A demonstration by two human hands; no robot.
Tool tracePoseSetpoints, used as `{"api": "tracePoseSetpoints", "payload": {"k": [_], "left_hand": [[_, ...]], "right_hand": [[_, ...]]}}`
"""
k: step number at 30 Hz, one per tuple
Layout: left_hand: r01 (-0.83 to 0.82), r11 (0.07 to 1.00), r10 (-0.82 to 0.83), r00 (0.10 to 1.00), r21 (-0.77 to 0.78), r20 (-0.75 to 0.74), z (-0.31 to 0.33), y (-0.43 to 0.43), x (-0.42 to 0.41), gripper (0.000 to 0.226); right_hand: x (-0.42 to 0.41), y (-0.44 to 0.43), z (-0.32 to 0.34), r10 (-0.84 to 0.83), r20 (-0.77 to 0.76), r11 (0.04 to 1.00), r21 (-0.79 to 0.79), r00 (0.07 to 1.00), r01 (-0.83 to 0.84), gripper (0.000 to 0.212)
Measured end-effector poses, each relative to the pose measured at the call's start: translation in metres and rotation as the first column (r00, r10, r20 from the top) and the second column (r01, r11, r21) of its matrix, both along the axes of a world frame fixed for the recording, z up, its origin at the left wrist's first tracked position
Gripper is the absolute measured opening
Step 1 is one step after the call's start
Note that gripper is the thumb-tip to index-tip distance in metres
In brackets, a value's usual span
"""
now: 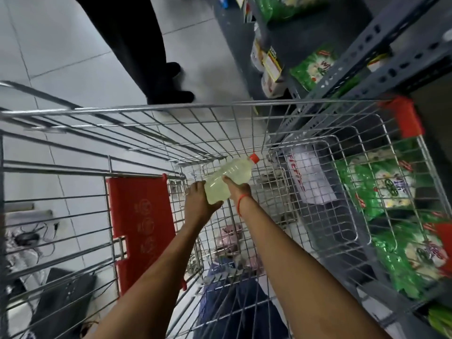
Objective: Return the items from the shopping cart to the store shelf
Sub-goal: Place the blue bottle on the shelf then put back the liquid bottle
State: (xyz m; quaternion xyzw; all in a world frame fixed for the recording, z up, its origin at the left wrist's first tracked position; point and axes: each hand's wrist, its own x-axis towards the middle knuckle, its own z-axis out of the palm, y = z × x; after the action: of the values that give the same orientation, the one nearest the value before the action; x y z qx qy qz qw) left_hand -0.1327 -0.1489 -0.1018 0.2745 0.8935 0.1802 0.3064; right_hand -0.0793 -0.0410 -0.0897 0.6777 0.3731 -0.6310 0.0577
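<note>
A bottle [228, 181] of pale yellow liquid with a red cap is held tilted inside the wire cart [171, 113]. The left hand [199, 204] cups its base, fingers wrapped on it; the right hand [238, 189] grips its side. Green packs [381, 184] fill the shelf [381, 45] to the right.

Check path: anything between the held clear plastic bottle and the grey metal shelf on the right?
Yes. The clear red-capped bottle, held by both the left hand and the right hand, sits inside the wire cart; its right wall stands before the grey shelf.
</note>
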Motion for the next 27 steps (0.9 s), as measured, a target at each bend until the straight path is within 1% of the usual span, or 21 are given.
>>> {"api": "tracePoseSetpoints", "payload": {"k": [2,5,7,9,11,13,14,16,18,20,23,24,25,27], "left_hand": [[-0.006,1.0,0.006,1.0,0.023,0.007,0.0,-0.006,0.009,0.071],[-0.031,0.997,0.031,1.0,0.076,0.001,0.0,-0.014,0.017,0.057],[-0.058,0.99,0.059,0.998,0.13,-0.002,-0.002,-0.019,0.019,0.047],[-0.104,0.98,0.097,0.994,0.169,0.047,-0.003,-0.022,0.015,0.044],[-0.159,0.968,0.135,0.982,0.194,0.133,-0.003,-0.023,0.007,0.054],[-0.196,0.966,0.158,0.964,0.17,0.214,-0.003,-0.023,0.0,0.074],[-0.225,0.964,0.179,0.943,0.141,0.28,-0.001,-0.022,-0.002,0.083],[-0.272,0.959,0.205,0.861,0.081,0.466,0.01,-0.018,-0.008,0.093],[-0.207,0.978,0.139,0.768,0.037,0.626,0.025,-0.011,-0.013,0.086],[-0.079,0.996,0.02,0.669,0.045,0.743,0.052,-0.007,-0.017,0.07],[0.091,0.989,-0.146,0.534,0.114,0.833,0.095,0.009,-0.018,0.05],[0.142,0.978,-0.203,0.518,0.151,0.831,0.113,0.018,-0.016,0.048],[0.182,0.965,-0.26,0.525,0.191,0.811,0.133,0.028,-0.01,0.05],[0.223,0.929,-0.37,0.58,0.295,0.726,0.174,0.05,0.009,0.051]], "right_hand": [[0.002,-0.001,-0.007,-0.033,0.038,0.999,-0.019,0.999,0.034,0.078],[0.002,-0.005,-0.013,-0.086,0.103,0.994,-0.062,0.991,0.093,0.1],[0.001,-0.005,-0.016,-0.135,0.127,0.988,-0.053,0.983,0.143,0.103],[0.002,-0.008,-0.019,-0.165,0.116,0.985,-0.027,0.979,0.17,0.095],[0.006,-0.012,-0.02,-0.17,0.093,0.985,0.018,0.981,0.169,0.083],[0.013,-0.017,-0.017,-0.2,0.047,0.979,0.057,0.979,0.197,0.077],[0.018,-0.019,-0.014,-0.211,0.017,0.975,0.069,0.977,0.209,0.074],[0.03,-0.016,0.002,-0.177,-0.042,0.979,0.091,0.983,0.18,0.067],[0.046,-0.008,0.022,-0.139,-0.11,0.985,0.089,0.984,0.149,0.061],[0.066,0.002,0.055,-0.137,-0.203,0.984,0.087,0.97,0.157,0.054],[0.097,0.019,0.106,-0.066,-0.368,0.987,0.115,0.927,0.115,0.042],[0.107,0.026,0.126,-0.046,-0.418,0.983,0.145,0.907,0.116,0.041],[0.119,0.032,0.146,-0.028,-0.46,0.975,0.182,0.887,0.125,0.041],[0.139,0.042,0.188,0.001,-0.524,0.953,0.258,0.852,0.158,0.039]]}}
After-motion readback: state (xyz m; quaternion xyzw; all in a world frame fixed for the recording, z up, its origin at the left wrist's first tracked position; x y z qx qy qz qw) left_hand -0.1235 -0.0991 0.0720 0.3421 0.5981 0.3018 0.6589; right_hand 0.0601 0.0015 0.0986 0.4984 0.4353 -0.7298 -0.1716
